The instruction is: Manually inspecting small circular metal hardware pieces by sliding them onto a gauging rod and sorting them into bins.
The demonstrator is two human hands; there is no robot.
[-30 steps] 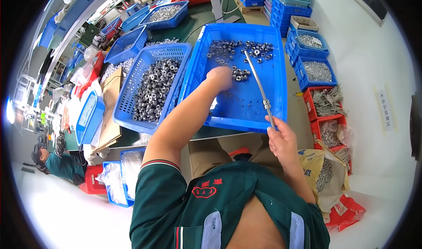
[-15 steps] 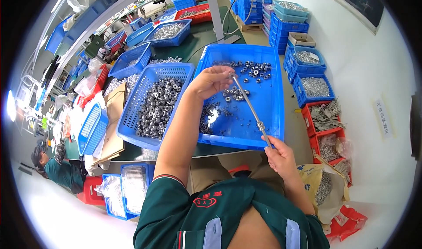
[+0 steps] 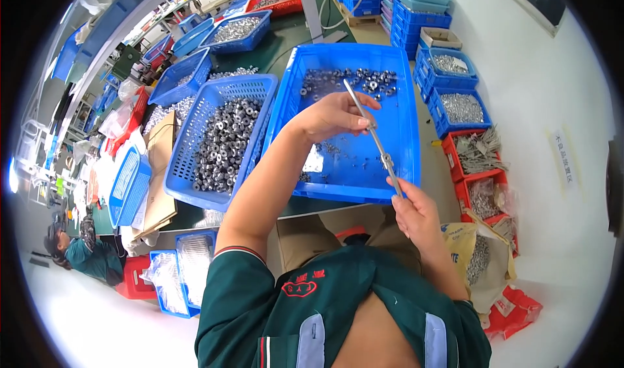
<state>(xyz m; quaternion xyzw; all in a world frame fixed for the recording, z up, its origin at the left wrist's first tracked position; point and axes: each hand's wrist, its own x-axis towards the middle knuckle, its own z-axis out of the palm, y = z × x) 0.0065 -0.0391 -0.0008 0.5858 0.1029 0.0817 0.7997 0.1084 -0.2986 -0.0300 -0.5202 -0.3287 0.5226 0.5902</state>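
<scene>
A slotted blue basket (image 3: 214, 140) heaped with small metal ring parts (image 3: 224, 140) is seen at left, beside a solid blue tray (image 3: 403, 140) where a few such parts lie scattered. Over the tray, the left hand (image 3: 335, 114) is closed around the upper part of a thin metal rod (image 3: 374, 134), whose lower end is pinched by the right hand (image 3: 416, 215). Should the rod be tilted or the grip loosened, any threaded pieces could slide off and scatter.
</scene>
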